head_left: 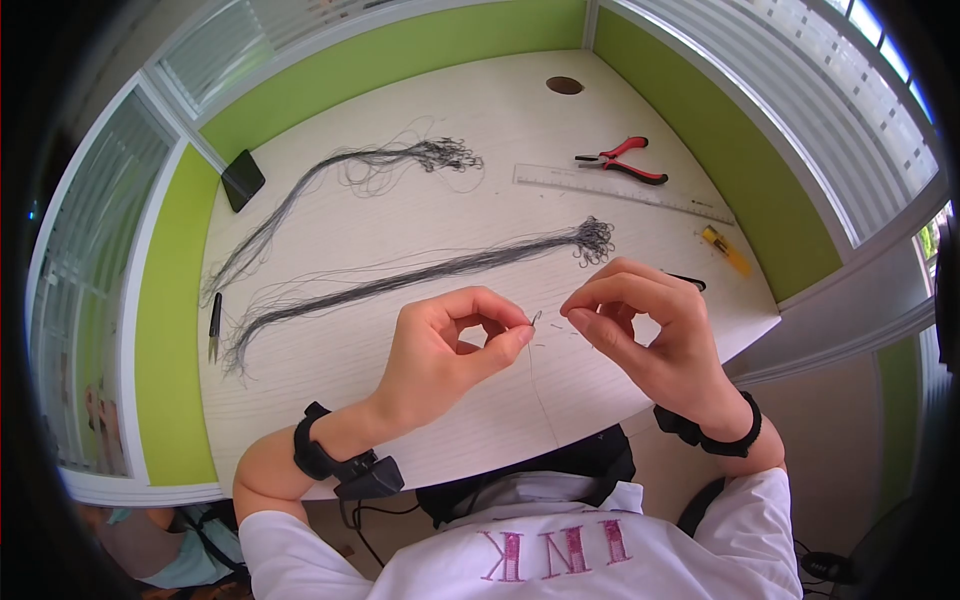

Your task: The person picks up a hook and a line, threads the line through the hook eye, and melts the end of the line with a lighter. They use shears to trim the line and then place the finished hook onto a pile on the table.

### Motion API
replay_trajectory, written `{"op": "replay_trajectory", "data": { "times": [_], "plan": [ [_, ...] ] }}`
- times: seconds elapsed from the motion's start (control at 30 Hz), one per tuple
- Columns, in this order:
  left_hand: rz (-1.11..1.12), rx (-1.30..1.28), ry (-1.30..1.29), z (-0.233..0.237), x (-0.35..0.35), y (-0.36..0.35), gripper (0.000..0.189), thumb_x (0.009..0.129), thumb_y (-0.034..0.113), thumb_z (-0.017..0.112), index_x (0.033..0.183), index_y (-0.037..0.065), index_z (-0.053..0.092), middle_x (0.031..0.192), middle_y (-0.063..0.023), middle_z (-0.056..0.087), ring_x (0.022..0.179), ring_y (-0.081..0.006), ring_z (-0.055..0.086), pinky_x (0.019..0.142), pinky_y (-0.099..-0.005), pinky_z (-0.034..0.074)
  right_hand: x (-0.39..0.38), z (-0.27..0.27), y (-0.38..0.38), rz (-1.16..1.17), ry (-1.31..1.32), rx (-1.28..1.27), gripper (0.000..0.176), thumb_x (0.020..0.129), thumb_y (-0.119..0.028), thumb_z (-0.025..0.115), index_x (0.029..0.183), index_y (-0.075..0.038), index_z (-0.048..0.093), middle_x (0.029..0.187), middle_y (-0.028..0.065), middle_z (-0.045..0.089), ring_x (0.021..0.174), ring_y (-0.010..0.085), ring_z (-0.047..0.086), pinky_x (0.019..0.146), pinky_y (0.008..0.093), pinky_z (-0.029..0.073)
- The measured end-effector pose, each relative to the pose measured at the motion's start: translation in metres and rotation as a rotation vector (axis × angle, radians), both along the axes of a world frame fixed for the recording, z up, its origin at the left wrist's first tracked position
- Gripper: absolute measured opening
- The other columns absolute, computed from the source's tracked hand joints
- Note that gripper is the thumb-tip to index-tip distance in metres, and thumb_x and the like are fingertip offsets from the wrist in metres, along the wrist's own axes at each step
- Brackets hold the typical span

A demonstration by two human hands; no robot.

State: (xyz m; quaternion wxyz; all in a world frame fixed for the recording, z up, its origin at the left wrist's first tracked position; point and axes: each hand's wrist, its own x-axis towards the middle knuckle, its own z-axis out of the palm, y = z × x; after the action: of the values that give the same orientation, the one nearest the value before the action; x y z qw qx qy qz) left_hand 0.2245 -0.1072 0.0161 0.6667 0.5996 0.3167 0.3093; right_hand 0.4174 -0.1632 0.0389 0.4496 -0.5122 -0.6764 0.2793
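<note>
My left hand (pixel 440 345) pinches a small fish hook (pixel 536 318) between thumb and forefinger. A thin line (pixel 540 400) hangs from it toward the table's front edge. Just to the right, my right hand (pixel 655 325) is closed with thumb and forefinger tips together; whatever is between them is too small to make out. Beyond my hands lies a long bundle of dark fishing lines (pixel 410 278), with a cluster of hooks (pixel 594 240) at its right end. Farther back, a looser bundle of lines (pixel 310 178) ends in more hooks (pixel 450 155).
Red-handled pliers (pixel 628 165), a clear ruler (pixel 620 192) and a yellow tool (pixel 727 250) lie at the right. Small snippers (pixel 215 325) and a black phone-like object (pixel 243 180) are at the left. Green partitions (pixel 720 150) border the table (pixel 330 390). Tiny clippings lie beneath my hands.
</note>
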Motion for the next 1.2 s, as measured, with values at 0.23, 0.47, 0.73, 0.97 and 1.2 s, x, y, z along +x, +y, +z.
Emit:
{"op": "replay_trajectory", "data": {
  "times": [0.23,0.47,0.73,0.97,1.2],
  "plan": [
    [0.021,0.210,0.040,-0.003,-0.001,-0.001,0.006,0.077,0.003,0.064,0.083,0.004,0.062,0.080,0.0014,0.060,0.064,-0.0013,0.050,0.046,-0.0140,0.037,-0.011,-0.012,0.002,0.025,0.104,-0.076,0.009,0.078,-0.010,0.064,0.081,-0.002,0.064,0.069,0.0028,0.056,0.054,0.0077,0.045,0.047,0.0214,0.036],
    [0.046,0.283,0.058,-0.005,0.000,-0.001,0.006,0.075,0.002,0.063,0.081,0.004,0.061,0.080,0.0014,0.060,0.061,-0.0013,0.049,0.043,-0.0143,0.036,-0.016,-0.016,0.003,0.026,0.153,-0.087,0.007,0.076,-0.008,0.064,0.078,-0.002,0.061,0.069,0.0024,0.055,0.056,0.0082,0.045,0.048,0.0219,0.036],
    [0.120,0.340,0.039,-0.006,0.001,-0.001,0.008,0.074,0.001,0.064,0.079,0.005,0.061,0.080,0.0011,0.060,0.060,-0.0024,0.049,0.043,-0.0147,0.037,-0.013,-0.020,0.002,0.022,0.202,-0.045,0.003,0.075,-0.004,0.061,0.075,-0.003,0.058,0.071,0.0021,0.055,0.060,0.0090,0.047,0.051,0.0224,0.037],
    [0.105,0.400,0.071,-0.003,0.001,-0.002,0.006,0.074,0.002,0.065,0.078,0.006,0.062,0.079,0.0009,0.060,0.060,-0.0028,0.049,0.042,-0.0153,0.037,-0.016,-0.013,0.004,-0.018,0.119,-0.106,0.006,0.075,-0.007,0.063,0.077,-0.003,0.060,0.072,0.0026,0.056,0.062,0.0089,0.048,0.054,0.0230,0.038],
    [0.156,0.517,0.095,-0.006,0.000,-0.002,0.010,0.069,0.001,0.067,0.073,0.006,0.060,0.076,0.0005,0.060,0.058,-0.0045,0.050,0.041,-0.0167,0.035,-0.015,-0.019,0.002,0.073,0.100,-0.040,0.005,0.075,-0.004,0.063,0.078,-0.001,0.059,0.073,0.0013,0.056,0.063,0.0081,0.047,0.057,0.0217,0.037]
  ]
}}
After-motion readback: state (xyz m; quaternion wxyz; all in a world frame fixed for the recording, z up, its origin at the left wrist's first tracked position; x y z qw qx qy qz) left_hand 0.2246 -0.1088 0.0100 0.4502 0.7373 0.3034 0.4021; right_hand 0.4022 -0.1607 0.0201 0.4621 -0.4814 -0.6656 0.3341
